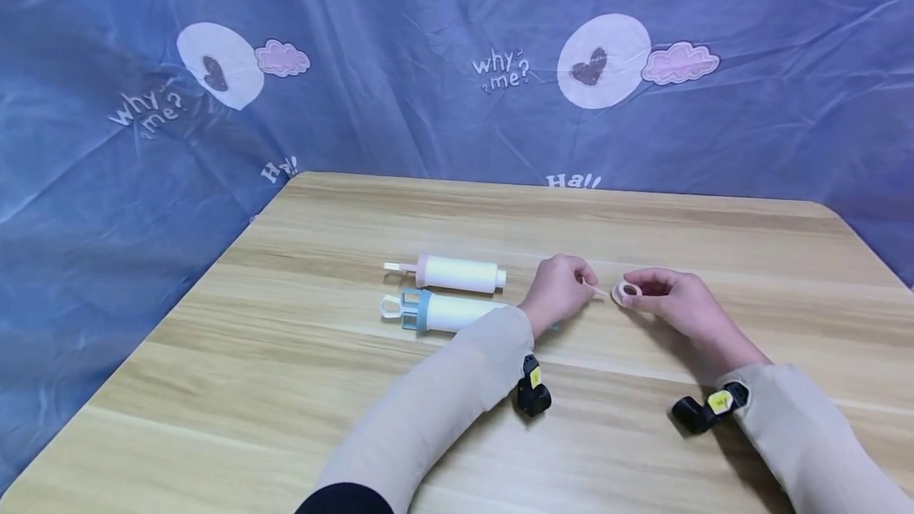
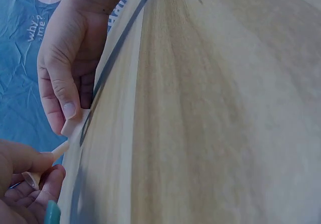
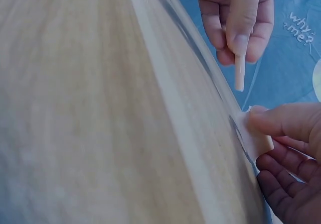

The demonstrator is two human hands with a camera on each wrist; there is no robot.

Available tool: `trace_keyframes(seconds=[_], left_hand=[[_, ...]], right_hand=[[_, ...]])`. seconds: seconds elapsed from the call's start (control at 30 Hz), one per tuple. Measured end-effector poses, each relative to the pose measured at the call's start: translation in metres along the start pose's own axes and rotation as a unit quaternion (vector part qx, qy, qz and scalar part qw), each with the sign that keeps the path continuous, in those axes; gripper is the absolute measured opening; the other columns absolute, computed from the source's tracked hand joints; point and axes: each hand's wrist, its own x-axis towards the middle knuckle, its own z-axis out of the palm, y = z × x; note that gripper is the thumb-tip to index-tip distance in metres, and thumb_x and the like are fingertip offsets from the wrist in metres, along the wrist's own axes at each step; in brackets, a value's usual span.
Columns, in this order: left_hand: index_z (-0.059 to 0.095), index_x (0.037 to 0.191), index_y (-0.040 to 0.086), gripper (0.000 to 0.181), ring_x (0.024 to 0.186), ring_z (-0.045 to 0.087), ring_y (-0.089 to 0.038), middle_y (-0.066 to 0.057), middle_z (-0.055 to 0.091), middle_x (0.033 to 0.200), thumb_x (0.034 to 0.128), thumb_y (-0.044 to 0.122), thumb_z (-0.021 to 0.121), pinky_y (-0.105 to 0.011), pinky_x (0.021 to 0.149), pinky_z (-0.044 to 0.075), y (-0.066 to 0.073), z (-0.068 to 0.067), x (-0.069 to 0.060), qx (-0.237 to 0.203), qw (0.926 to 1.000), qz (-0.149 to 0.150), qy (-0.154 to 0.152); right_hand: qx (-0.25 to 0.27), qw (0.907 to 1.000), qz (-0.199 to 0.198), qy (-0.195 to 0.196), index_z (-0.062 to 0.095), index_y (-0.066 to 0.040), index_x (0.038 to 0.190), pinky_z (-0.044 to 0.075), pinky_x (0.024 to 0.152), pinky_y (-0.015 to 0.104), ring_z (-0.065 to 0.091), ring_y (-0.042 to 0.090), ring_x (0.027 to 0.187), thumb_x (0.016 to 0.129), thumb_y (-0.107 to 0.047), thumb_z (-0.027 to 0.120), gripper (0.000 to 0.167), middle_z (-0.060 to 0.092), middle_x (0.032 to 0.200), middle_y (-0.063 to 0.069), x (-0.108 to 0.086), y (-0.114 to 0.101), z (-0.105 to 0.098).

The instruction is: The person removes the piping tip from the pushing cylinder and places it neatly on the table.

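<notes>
My left hand point(image 1: 559, 289) pinches a thin pale stick-like piece point(image 3: 240, 77) between thumb and fingers, its narrow end pointing at the right hand. In the left wrist view, a flared end of this piece point(image 2: 33, 180) shows among the fingers. Thumb and fingers of my right hand point(image 1: 673, 300) hold a short pale pink ring-shaped piece point(image 3: 259, 139) at the tabletop. A small gap separates the two pieces. Left of the hands lie a white cylinder with a pink collar point(image 1: 460, 274) and a white cylinder with a blue collar point(image 1: 457, 313), the latter partly hidden by the left arm.
The wooden table point(image 1: 236, 355) has a raised-looking far edge against a blue printed curtain point(image 1: 400, 86). Both cylinders have handles pointing left. Black wrist cameras point(image 1: 531, 395) sit on both cuffs, close above the tabletop.
</notes>
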Motion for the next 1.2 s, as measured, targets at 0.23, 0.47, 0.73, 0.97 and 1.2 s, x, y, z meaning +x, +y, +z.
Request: trace_keyframes(seconds=[0.23, 0.47, 0.73, 0.97, 1.2], left_hand=[[0.069, 0.079, 0.012, 0.009, 0.063, 0.047, -0.006, 0.008, 0.055, 0.067, 0.0768, 0.004, 0.07, -0.015, 0.06, 0.038, -0.0013, 0.0025, 0.003, 0.012, 0.9999, -0.002, -0.004], [0.069, 0.077, 0.016, 0.009, 0.069, 0.052, -0.005, 0.008, 0.064, 0.075, 0.0784, 0.008, 0.069, -0.014, 0.068, 0.041, -0.002, 0.0045, 0.0056, 0.089, 0.9959, 0.016, -0.005], [0.071, 0.077, 0.018, 0.01, 0.069, 0.052, -0.004, 0.01, 0.065, 0.074, 0.0794, 0.008, 0.069, -0.013, 0.064, 0.039, -0.0035, 0.0037, 0.0066, 0.134, 0.991, 0.002, -0.001], [0.071, 0.077, 0.017, 0.01, 0.07, 0.053, -0.005, 0.009, 0.064, 0.074, 0.0793, 0.007, 0.068, -0.014, 0.066, 0.04, -0.0031, 0.0037, 0.0064, 0.139, 0.9903, 0.003, -0.004], [0.071, 0.087, 0.019, 0.012, 0.074, 0.055, -0.005, 0.01, 0.066, 0.081, 0.0786, 0.011, 0.07, -0.016, 0.069, 0.042, 0.0028, 0.0049, 0.0022, 0.141, 0.9896, -0.015, -0.021]], right_hand=[[0.02, 0.9996, 0.012, -0.014, 0.055, 0.004, 0.122, 0.044, 0.063, 0.019, 0.052, -0.004, 0.078, 0.082, -0.032, 0.071, 0.056, 0.062, 0.094, -0.002, 0.0051, -0.0007, -0.0002], [0.024, 0.9996, 0.012, -0.01, 0.056, 0.004, 0.121, 0.043, 0.061, 0.02, 0.05, -0.003, 0.078, 0.082, -0.032, 0.071, 0.055, 0.06, 0.091, -0.005, 0.0065, -0.0021, -0.0019], [0.026, 0.9995, 0.012, -0.014, 0.056, 0.004, 0.121, 0.044, 0.063, 0.019, 0.051, -0.004, 0.079, 0.082, -0.031, 0.07, 0.054, 0.06, 0.091, -0.006, 0.0058, -0.0014, -0.0031], [0.023, 0.9995, 0.011, -0.016, 0.056, 0.003, 0.122, 0.044, 0.064, 0.017, 0.05, -0.005, 0.08, 0.082, -0.033, 0.071, 0.056, 0.061, 0.095, -0.004, 0.0068, 0.0015, -0.0016], [0.027, 0.9992, 0.023, -0.017, 0.054, 0.002, 0.124, 0.043, 0.068, 0.016, 0.05, -0.005, 0.083, 0.082, -0.036, 0.07, 0.059, 0.061, 0.1, -0.001, 0.002, 0.0041, -0.0036]])
